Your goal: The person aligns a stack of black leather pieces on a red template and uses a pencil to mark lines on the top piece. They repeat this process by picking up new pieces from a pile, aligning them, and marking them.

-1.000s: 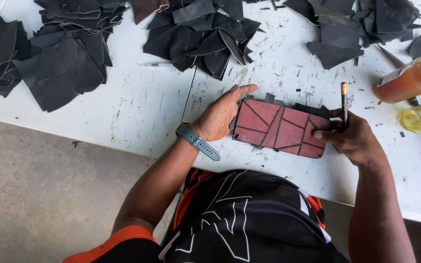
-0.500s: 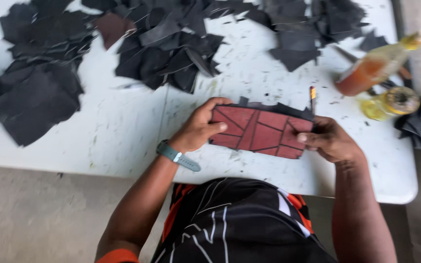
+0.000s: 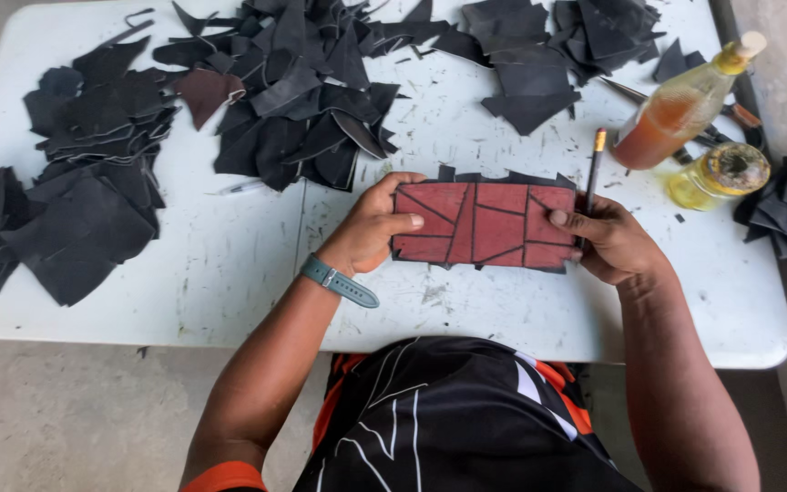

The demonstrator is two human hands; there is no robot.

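Red patchwork panel (image 3: 483,225) at frame centre, just above white table (image 3: 229,273). Left hand (image 3: 371,228) clamped on left edge, thumb on top; right hand (image 3: 614,241) pinching right edge, pencil (image 3: 593,164) tucked upright between fingers. Both ends gripped, likely for flatness. Black scraps (image 3: 275,82) heaped upper frame.

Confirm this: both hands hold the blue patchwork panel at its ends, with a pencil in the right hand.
Not quite: the patchwork panel is red, not blue, as the head view shows. The left hand and right hand do hold its ends, and the pencil is in the right hand.
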